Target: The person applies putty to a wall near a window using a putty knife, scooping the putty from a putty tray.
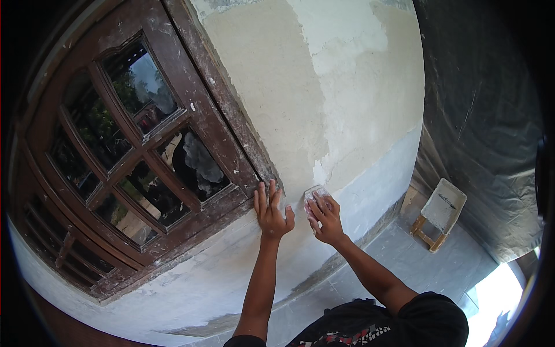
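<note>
My left hand lies flat with fingers spread, its fingertips on the lower corner of the brown wooden window frame. It holds nothing. Just to the right, my right hand grips a flat, dust-whitened sanding pad with pinkish patches. The pad is against the plastered wall, and my fingers hide part of it. Around both hands the wall is a patchwork of beige plaster and whiter filler, with a pale band lower down. Chips and white smears mark the window's wood.
Glass panes fill the window at left. On the grey tiled floor, a small wooden stool stands at right under a whitish, stained tray. A dark plastic sheet hangs beyond the wall's right end.
</note>
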`<state>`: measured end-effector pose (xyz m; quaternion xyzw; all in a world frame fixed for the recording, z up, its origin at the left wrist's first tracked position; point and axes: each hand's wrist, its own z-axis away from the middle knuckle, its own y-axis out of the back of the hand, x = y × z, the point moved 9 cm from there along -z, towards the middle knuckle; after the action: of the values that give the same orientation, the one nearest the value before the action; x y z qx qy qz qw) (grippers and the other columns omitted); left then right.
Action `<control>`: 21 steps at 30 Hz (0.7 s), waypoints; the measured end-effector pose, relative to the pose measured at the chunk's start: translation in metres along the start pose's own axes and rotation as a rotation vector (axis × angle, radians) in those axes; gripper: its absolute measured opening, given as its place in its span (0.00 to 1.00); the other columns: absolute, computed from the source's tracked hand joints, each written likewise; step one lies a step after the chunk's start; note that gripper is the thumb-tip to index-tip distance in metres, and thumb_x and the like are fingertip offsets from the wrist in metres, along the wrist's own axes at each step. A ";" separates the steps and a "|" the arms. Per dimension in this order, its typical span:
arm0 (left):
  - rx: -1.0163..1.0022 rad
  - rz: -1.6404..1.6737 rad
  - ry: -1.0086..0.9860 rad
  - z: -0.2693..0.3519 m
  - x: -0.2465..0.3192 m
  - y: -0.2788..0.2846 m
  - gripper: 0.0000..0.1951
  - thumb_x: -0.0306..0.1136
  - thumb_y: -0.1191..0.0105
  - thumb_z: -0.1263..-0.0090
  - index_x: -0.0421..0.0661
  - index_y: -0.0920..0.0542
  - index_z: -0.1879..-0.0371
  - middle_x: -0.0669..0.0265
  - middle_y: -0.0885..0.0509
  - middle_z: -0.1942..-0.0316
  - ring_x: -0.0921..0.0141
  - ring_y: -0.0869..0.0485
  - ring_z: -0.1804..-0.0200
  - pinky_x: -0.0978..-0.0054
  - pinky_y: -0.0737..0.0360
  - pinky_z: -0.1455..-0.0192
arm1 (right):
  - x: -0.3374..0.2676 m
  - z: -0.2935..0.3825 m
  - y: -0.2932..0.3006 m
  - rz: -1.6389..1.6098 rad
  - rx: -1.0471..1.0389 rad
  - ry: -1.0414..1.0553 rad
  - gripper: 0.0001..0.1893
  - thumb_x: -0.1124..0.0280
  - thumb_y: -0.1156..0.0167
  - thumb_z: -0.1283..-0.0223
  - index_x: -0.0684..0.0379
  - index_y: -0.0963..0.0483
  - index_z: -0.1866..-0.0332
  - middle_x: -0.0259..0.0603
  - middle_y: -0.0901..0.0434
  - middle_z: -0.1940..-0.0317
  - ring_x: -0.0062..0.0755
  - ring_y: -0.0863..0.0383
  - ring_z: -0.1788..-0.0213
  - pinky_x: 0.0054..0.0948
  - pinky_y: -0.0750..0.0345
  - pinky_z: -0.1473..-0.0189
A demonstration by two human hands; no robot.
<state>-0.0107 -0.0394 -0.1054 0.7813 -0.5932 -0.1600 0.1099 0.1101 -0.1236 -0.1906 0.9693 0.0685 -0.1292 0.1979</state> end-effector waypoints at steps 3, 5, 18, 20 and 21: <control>0.005 0.002 0.019 0.000 -0.002 -0.002 0.25 0.33 0.50 0.35 0.38 0.31 0.38 0.45 0.26 0.32 0.41 0.34 0.26 0.41 0.43 0.25 | 0.004 -0.013 0.014 -0.022 0.031 -0.034 0.31 0.71 0.34 0.43 0.58 0.29 0.31 0.52 0.35 0.26 0.61 0.37 0.32 0.52 0.39 0.30; -0.004 -0.007 0.001 -0.001 0.001 -0.001 0.24 0.34 0.51 0.33 0.37 0.31 0.40 0.40 0.26 0.33 0.39 0.35 0.27 0.41 0.44 0.25 | 0.014 -0.055 0.040 -0.041 0.177 -0.056 0.32 0.73 0.36 0.43 0.59 0.30 0.30 0.52 0.36 0.26 0.61 0.38 0.31 0.52 0.40 0.29; 0.001 -0.011 0.023 -0.001 0.001 -0.001 0.23 0.33 0.51 0.34 0.37 0.31 0.41 0.40 0.26 0.33 0.38 0.35 0.27 0.40 0.44 0.25 | 0.000 0.017 -0.005 -0.142 -0.010 -0.143 0.32 0.71 0.34 0.43 0.64 0.31 0.31 0.54 0.34 0.28 0.62 0.36 0.33 0.51 0.36 0.31; 0.002 0.018 0.023 0.000 0.002 -0.001 0.23 0.34 0.51 0.33 0.37 0.32 0.40 0.39 0.28 0.32 0.38 0.38 0.26 0.38 0.48 0.24 | 0.002 0.046 -0.004 -0.143 -0.059 -0.174 0.31 0.71 0.34 0.43 0.64 0.31 0.32 0.53 0.33 0.29 0.61 0.35 0.33 0.51 0.35 0.31; -0.002 0.026 0.031 -0.002 0.003 0.001 0.23 0.34 0.51 0.33 0.37 0.32 0.40 0.39 0.28 0.32 0.38 0.38 0.26 0.38 0.48 0.24 | 0.004 0.053 -0.003 -0.152 -0.108 -0.204 0.30 0.71 0.34 0.43 0.64 0.30 0.33 0.52 0.32 0.29 0.60 0.34 0.33 0.50 0.35 0.32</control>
<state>-0.0098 -0.0425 -0.1037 0.7759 -0.6012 -0.1471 0.1218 0.1017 -0.1417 -0.2398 0.9311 0.1280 -0.2376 0.2456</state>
